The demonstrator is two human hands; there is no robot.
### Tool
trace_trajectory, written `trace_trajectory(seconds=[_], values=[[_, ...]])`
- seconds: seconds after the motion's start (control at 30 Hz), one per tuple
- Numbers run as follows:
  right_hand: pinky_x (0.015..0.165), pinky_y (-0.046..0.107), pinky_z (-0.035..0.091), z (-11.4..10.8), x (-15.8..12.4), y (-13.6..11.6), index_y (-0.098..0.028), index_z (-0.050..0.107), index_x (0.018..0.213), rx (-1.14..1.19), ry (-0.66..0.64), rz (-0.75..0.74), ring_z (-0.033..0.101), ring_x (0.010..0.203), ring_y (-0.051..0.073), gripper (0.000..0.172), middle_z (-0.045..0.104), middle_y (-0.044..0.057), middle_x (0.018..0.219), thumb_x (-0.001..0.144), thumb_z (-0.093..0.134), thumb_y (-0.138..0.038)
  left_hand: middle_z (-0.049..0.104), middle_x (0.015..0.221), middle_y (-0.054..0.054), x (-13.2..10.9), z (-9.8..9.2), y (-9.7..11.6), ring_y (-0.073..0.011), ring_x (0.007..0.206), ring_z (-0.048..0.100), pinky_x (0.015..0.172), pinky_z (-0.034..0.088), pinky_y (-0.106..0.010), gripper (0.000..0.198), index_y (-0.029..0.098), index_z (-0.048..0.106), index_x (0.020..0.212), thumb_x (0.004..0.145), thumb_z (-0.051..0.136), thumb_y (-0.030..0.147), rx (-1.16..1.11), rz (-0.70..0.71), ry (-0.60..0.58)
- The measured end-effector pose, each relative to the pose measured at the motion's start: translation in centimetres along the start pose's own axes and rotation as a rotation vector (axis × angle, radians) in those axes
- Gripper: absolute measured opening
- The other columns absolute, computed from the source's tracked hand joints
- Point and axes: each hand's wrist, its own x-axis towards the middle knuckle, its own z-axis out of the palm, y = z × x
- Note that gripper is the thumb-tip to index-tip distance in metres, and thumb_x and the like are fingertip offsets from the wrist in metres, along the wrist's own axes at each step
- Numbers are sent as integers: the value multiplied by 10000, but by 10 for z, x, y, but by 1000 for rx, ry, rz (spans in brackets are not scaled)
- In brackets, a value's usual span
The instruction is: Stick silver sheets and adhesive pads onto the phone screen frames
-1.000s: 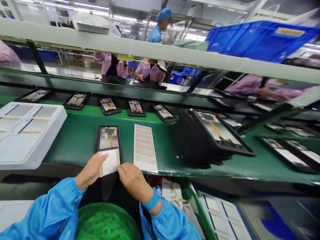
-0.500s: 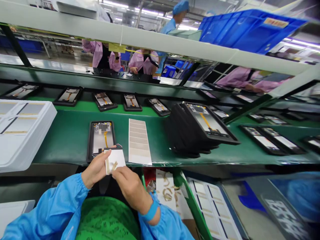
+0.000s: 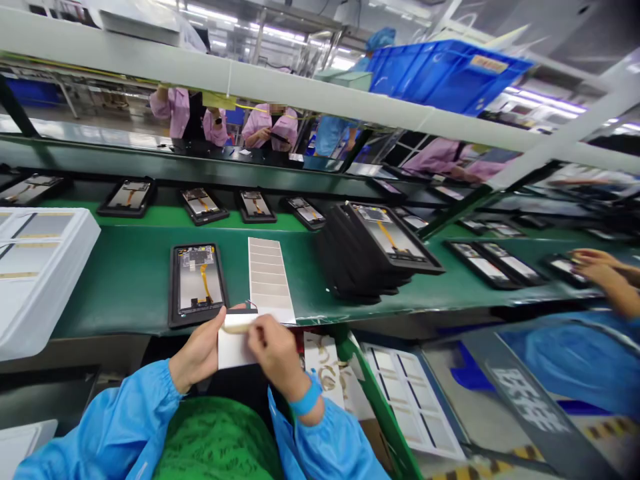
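My left hand (image 3: 199, 353) grips a flat white battery pack (image 3: 232, 355) by its left edge, thumb on top. The battery has a black band and a thin wire along its far edge. My right hand (image 3: 278, 355) is closed in a pinch on a tan tape strip (image 3: 237, 328) that rises in a curve off the battery's face. Just beyond the hands, an opened tablet (image 3: 196, 280) in a black frame lies on the green bench, its circuit board and orange ribbon cable showing. Right of it lies a sheet of pale adhesive strips (image 3: 269, 270).
A stack of black-framed tablets (image 3: 350, 260) stands on the right. White foam trays (image 3: 80, 267) are at the left. A green bin (image 3: 367, 383) below the bench edge holds peeled strips. More tablets (image 3: 255, 205) line the back. A co-worker's hands (image 3: 603, 270) work at far right.
My right hand has moved up along the battery, and the tan strip now stretches across its upper part. The view has shifted, and a co-worker's hands have come into sight at right.
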Motion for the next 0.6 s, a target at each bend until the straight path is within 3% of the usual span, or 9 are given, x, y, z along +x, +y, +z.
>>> trace_trajectory(seconds=[0.07, 0.13, 0.2, 0.27, 0.37, 0.47, 0.53, 0.6], values=[[639, 277, 505, -19, -24, 34, -203, 589, 900, -25, 160, 301, 605, 653, 158, 125, 640, 26, 771, 963, 490, -245, 699, 1216, -157, -4, 0, -3, -286, 1116, 670, 1018, 469, -426, 577, 154, 505, 1423, 960, 514, 499, -31, -77, -64], [684, 320, 522, -40, -62, 70, -194, 622, 913, -152, 237, 519, 637, 699, 194, 172, 666, 55, 797, 942, 526, -334, 685, 1244, -170, -5, -1, -6, -306, 1137, 660, 1042, 446, -462, 628, 158, 471, 1454, 959, 480, 544, -46, -121, -106], [717, 373, 533, -54, -103, 98, -177, 660, 880, -257, 146, 654, 662, 723, 235, 217, 688, 105, 817, 920, 516, -334, 674, 1263, -176, -3, -2, -9, -316, 1151, 652, 1059, 428, -478, 649, 158, 453, 1470, 961, 459, 560, -53, -127, -120], [792, 417, 539, -59, -131, 108, -158, 700, 869, -303, 11, 757, 696, 846, 284, 231, 704, 177, 945, 903, 518, -297, 674, 1264, -177, 2, 0, -15, -319, 1158, 647, 1064, 422, -480, 658, 153, 455, 1469, 959, 454, 569, -60, -118, -98], [917, 453, 539, -46, -128, 83, -152, 719, 1046, -156, -88, 747, 672, 1080, 318, 303, 680, 201, 1168, 937, 487, -314, 674, 1267, -161, 10, 10, -31, -304, 1191, 626, 1075, 415, -454, 636, 156, 484, 1448, 956, 474, 559, -52, -81, -37], [956, 416, 564, -25, -87, 31, -219, 526, 1404, 204, -203, 531, 611, 1225, 274, 468, 601, 134, 1375, 963, 512, -377, 670, 1278, -132, 16, 23, -50, -270, 1227, 598, 1082, 410, -398, 579, 184, 546, 1399, 949, 502, 546, -7, 29, 19], [970, 424, 568, -16, -59, 3, -233, 414, 1488, 314, -264, 409, 602, 1243, 271, 578, 549, 125, 1441, 943, 566, -351, 633, 1339, -114, 16, 26, -55, -249, 1274, 557, 1086, 401, -360, 563, 217, 588, 1364, 936, 509, 573, 44, 134, 46], [973, 430, 567, -11, -38, -10, -206, 407, 1485, 357, -253, 356, 632, 1202, 272, 554, 586, 141, 1397, 950, 534, -278, 563, 1432, -91, 12, 21, -48, -237, 1339, 493, 1089, 388, -339, 542, 257, 604, 1350, 911, 557, 572, 126, 246, 84]])
